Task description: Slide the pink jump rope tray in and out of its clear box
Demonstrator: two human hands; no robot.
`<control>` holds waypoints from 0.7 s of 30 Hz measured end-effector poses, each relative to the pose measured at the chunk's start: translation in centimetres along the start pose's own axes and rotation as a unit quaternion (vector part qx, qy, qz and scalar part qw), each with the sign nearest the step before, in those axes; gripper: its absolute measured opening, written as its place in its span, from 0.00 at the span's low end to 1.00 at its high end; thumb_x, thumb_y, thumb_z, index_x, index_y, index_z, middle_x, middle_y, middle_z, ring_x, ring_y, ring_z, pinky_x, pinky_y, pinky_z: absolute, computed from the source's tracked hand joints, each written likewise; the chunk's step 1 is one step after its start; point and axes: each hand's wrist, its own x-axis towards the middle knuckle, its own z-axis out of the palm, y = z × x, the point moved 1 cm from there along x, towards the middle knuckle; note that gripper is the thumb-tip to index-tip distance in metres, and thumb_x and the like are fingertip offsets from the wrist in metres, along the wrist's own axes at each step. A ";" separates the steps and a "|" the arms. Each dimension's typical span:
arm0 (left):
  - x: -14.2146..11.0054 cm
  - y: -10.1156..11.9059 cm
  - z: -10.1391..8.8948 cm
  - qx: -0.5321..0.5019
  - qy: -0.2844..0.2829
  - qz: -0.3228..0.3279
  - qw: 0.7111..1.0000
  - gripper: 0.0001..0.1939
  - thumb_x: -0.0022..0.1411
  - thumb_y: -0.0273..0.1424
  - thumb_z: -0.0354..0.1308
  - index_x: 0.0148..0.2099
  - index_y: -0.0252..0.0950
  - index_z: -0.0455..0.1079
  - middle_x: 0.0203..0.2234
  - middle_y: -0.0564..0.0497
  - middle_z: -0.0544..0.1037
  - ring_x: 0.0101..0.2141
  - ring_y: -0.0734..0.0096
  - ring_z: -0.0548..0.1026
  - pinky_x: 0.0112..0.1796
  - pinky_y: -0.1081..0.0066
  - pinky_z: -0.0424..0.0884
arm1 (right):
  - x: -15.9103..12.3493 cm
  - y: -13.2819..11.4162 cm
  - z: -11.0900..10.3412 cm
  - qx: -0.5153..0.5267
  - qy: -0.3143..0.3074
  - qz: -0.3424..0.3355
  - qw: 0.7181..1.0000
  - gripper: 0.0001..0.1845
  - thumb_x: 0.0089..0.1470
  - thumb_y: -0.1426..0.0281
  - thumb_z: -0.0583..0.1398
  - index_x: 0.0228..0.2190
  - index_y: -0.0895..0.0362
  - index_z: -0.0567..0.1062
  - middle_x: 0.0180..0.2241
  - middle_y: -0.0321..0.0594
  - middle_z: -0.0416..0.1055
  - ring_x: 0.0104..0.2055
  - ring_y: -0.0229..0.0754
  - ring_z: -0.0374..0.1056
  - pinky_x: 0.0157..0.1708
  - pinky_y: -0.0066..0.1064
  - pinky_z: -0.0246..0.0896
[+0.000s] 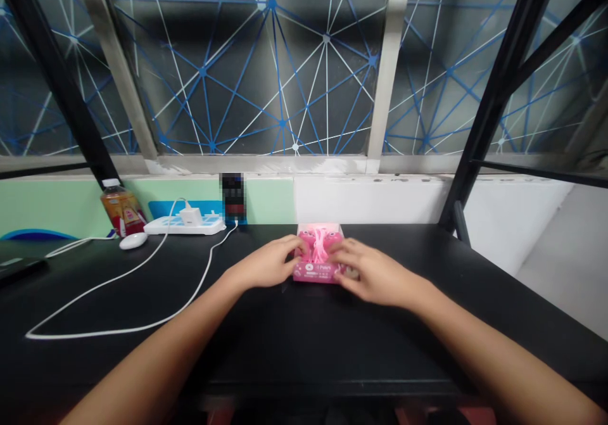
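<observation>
A small pink box sits on the black desk, its top open toward me. Inside it lies a bundle of light pink cord with darker pink pieces on both sides, partly covered by my fingers. My left hand is at the box's left side, its fingers curled over the edge and the fingertips reaching inside. At the right side, my right hand has its fingers bent over the rim, with the thumb low by the front corner. Whether the fingertips pinch the contents is hidden.
On the left of the black desk stand a drink bottle and a white power strip with a plug. A white mouse lies near them. A white cable loops across the desk to a blurred-out upright device.
</observation>
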 end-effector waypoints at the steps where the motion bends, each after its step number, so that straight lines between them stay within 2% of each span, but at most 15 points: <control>1: 0.0 -0.1 -0.1 -0.013 -0.005 -0.002 1.000 0.11 0.65 0.28 0.45 0.44 0.40 0.68 0.46 0.51 0.73 0.46 0.67 0.71 0.48 0.67 0.66 | 0.0 0.7 0.1 -0.003 0.018 0.019 1.000 0.19 0.58 0.68 0.57 0.51 0.52 0.71 0.53 0.45 0.66 0.56 0.49 0.61 0.56 0.43 0.57; 4: 0.0 0.1 -0.4 -0.037 -0.014 -0.022 0.999 0.15 0.70 0.35 0.41 0.44 0.39 0.69 0.46 0.50 0.73 0.48 0.65 0.71 0.51 0.65 0.64 | -0.1 2.2 1.0 -0.006 0.001 0.072 0.997 0.31 0.54 0.61 0.61 0.58 0.53 0.63 0.59 0.49 0.57 0.61 0.53 0.54 0.58 0.48 0.54; 6: -0.2 0.5 -0.4 -0.032 -0.024 -0.027 0.999 0.14 0.66 0.41 0.50 0.47 0.39 0.68 0.49 0.48 0.72 0.47 0.63 0.71 0.49 0.65 0.66 | -0.1 2.7 1.7 -0.015 -0.005 0.101 0.995 0.35 0.55 0.59 0.60 0.61 0.55 0.58 0.61 0.52 0.53 0.62 0.55 0.51 0.59 0.50 0.53; 8: -0.5 0.7 -0.3 -0.014 -0.032 -0.020 0.999 0.22 0.57 0.43 0.61 0.51 0.40 0.66 0.51 0.47 0.70 0.47 0.60 0.71 0.48 0.65 0.66 | 0.0 2.8 1.9 -0.029 0.020 0.117 0.993 0.32 0.58 0.60 0.57 0.60 0.57 0.59 0.60 0.53 0.54 0.62 0.54 0.52 0.60 0.48 0.52; 9: -0.5 0.7 -0.2 -0.004 -0.030 -0.014 0.999 0.25 0.54 0.43 0.63 0.52 0.41 0.65 0.52 0.47 0.69 0.47 0.60 0.71 0.49 0.65 0.66 | 0.0 2.8 1.8 -0.035 0.037 0.121 0.991 0.30 0.59 0.60 0.56 0.60 0.57 0.60 0.59 0.52 0.56 0.61 0.53 0.54 0.59 0.47 0.53; 11: -0.6 0.4 0.0 0.013 -0.015 -0.012 1.000 0.21 0.58 0.41 0.61 0.52 0.41 0.66 0.50 0.48 0.71 0.46 0.61 0.71 0.48 0.65 0.66 | -0.1 2.9 1.5 -0.044 0.055 0.119 0.990 0.28 0.59 0.59 0.56 0.58 0.56 0.62 0.56 0.51 0.59 0.59 0.52 0.56 0.57 0.46 0.56; 13: -0.5 0.1 0.2 0.024 0.001 -0.017 1.000 0.15 0.63 0.38 0.56 0.50 0.40 0.67 0.45 0.48 0.73 0.42 0.63 0.73 0.44 0.66 0.67 | -0.2 3.1 1.3 -0.043 0.042 0.116 0.991 0.29 0.56 0.57 0.59 0.57 0.53 0.65 0.53 0.49 0.61 0.55 0.52 0.60 0.54 0.45 0.60; 17: -0.4 -0.1 0.5 0.054 0.024 -0.034 0.998 0.12 0.63 0.37 0.54 0.48 0.41 0.69 0.47 0.48 0.71 0.39 0.66 0.73 0.40 0.68 0.67 | -0.1 3.8 1.5 -0.021 0.027 0.132 0.991 0.20 0.55 0.63 0.60 0.49 0.54 0.73 0.44 0.45 0.67 0.40 0.44 0.69 0.44 0.39 0.65; 19: -0.4 0.0 0.6 0.066 0.022 -0.059 0.996 0.12 0.63 0.37 0.54 0.47 0.41 0.69 0.40 0.49 0.74 0.34 0.67 0.74 0.37 0.69 0.67 | -0.1 4.0 1.6 0.003 0.037 0.147 0.988 0.17 0.56 0.65 0.60 0.46 0.55 0.75 0.37 0.42 0.70 0.34 0.42 0.69 0.39 0.36 0.65; 21: -0.4 0.2 0.4 0.047 0.000 -0.082 0.995 0.12 0.64 0.36 0.51 0.48 0.41 0.69 0.29 0.53 0.74 0.28 0.69 0.73 0.32 0.71 0.66 | -0.1 4.0 1.5 0.040 0.029 0.167 0.985 0.17 0.56 0.65 0.59 0.47 0.56 0.75 0.30 0.39 0.71 0.30 0.41 0.68 0.34 0.33 0.63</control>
